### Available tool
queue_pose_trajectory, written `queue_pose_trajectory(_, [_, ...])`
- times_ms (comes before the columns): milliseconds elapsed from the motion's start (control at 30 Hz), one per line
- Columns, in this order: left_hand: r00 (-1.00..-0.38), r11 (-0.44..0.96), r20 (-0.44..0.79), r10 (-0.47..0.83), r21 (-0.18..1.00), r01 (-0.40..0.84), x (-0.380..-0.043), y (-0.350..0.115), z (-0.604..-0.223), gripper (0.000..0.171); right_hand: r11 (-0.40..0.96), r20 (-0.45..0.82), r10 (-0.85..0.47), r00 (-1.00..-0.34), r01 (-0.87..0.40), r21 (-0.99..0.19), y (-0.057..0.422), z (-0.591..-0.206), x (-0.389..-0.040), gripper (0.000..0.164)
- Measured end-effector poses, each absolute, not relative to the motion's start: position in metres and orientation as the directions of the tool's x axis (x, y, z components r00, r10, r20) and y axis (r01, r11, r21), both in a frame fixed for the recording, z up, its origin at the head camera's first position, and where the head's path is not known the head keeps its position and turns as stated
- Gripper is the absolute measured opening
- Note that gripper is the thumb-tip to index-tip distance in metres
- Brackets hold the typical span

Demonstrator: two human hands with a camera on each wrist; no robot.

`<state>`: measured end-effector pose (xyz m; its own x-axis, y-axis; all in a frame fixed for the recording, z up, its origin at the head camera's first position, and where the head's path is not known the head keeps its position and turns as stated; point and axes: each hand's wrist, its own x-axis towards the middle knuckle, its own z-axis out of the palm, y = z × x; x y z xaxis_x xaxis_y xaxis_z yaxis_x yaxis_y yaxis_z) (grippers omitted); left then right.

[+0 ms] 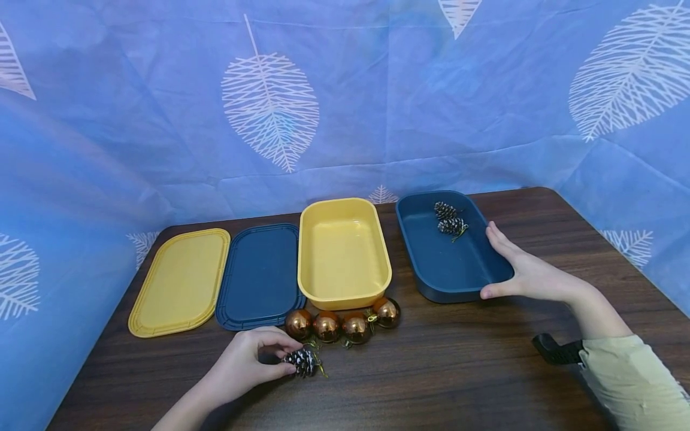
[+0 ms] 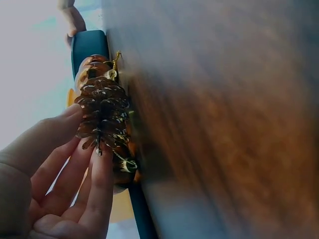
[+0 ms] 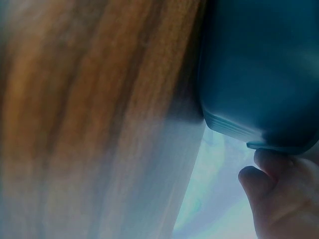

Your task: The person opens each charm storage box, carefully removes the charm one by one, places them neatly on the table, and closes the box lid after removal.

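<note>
My left hand (image 1: pixel 250 362) pinches a small dark pine cone (image 1: pixel 304 363) with white-tipped scales and a gold string, between thumb and fingers. In the left wrist view the pine cone (image 2: pixel 102 112) appears close up, held at the fingertips. Just behind it, several shiny copper Christmas balls (image 1: pixel 326 327) sit in a row. My right hand (image 1: pixel 525 272) rests against the right side of a dark blue box (image 1: pixel 450 294), thumb at the near corner and fingers extended along the wall. Inside that box lie two pine cones (image 1: pixel 451 226), near its far end.
A yellow box (image 1: pixel 345 251) stands behind the balls, with nothing in it. To its left lie a dark blue lid (image 1: pixel 261 272) and a yellow lid (image 1: pixel 180 281). The brown wooden table (image 1: pixel 431 371) backs onto a blue leaf-print cloth (image 1: pixel 345 108).
</note>
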<state>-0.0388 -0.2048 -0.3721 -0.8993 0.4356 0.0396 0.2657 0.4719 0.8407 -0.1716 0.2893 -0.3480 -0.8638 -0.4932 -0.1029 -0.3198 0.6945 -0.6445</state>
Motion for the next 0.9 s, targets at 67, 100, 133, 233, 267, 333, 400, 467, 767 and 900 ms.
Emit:
queue_pose_trajectory(67, [-0.897,0.488,0.046,0.440,0.826,0.281,-0.039,-0.205,-0.371,0.025,0.695,-0.101,-0.496,-0.862,-0.325,-0.642,0.290,-0.348,-0.172,0.116])
queue_pose_trajectory(100, [-0.896,0.498,0.049,0.442,0.817,0.291,-0.039,-0.204,-0.370,0.025,0.695,-0.099,-0.497,-0.862,-0.327,-0.640,0.290,-0.349,-0.172,0.117])
queue_pose_trajectory(133, [-0.894,0.506,0.052,0.444,0.809,0.298,-0.039,-0.204,-0.370,0.025,0.695,-0.099,-0.497,-0.862,-0.327,-0.640,0.290,-0.348,-0.172,0.117])
queue_pose_trajectory(233, [-0.894,0.534,0.051,0.445,0.787,0.311,-0.040,-0.204,-0.368,0.025,0.698,-0.097,-0.493,-0.864,-0.327,-0.636,0.290,-0.348,-0.172,0.117])
queue_pose_trajectory(267, [-0.895,0.543,0.049,0.443,0.780,0.311,-0.040,-0.204,-0.367,0.025,0.700,-0.098,-0.492,-0.865,-0.326,-0.635,0.290,-0.348,-0.172,0.117])
queue_pose_trajectory(333, [-0.898,0.551,0.042,0.437,0.777,0.304,-0.040,-0.204,-0.366,0.025,0.701,-0.097,-0.493,-0.865,-0.328,-0.634,0.289,-0.348,-0.172,0.117])
queue_pose_trajectory(400, [-0.900,0.555,0.038,0.435,0.775,0.301,-0.040,-0.204,-0.365,0.025,0.701,-0.096,-0.495,-0.864,-0.331,-0.632,0.289,-0.348,-0.172,0.117])
queue_pose_trajectory(467, [-0.900,0.556,0.036,0.435,0.775,0.300,-0.040,-0.204,-0.365,0.025,0.698,-0.095,-0.502,-0.860,-0.337,-0.632,0.290,-0.348,-0.172,0.117])
queue_pose_trajectory(767, [-0.875,0.497,0.113,0.471,0.785,0.369,-0.045,-0.203,-0.357,0.025,0.694,-0.095,-0.503,-0.859,-0.336,-0.637,0.290,-0.348,-0.172,0.116])
queue_pose_trajectory(900, [-0.863,0.479,0.149,0.482,0.780,0.402,-0.053,-0.200,-0.349,0.025,0.694,-0.098,-0.504,-0.858,-0.335,-0.637,0.290,-0.347,-0.173,0.116])
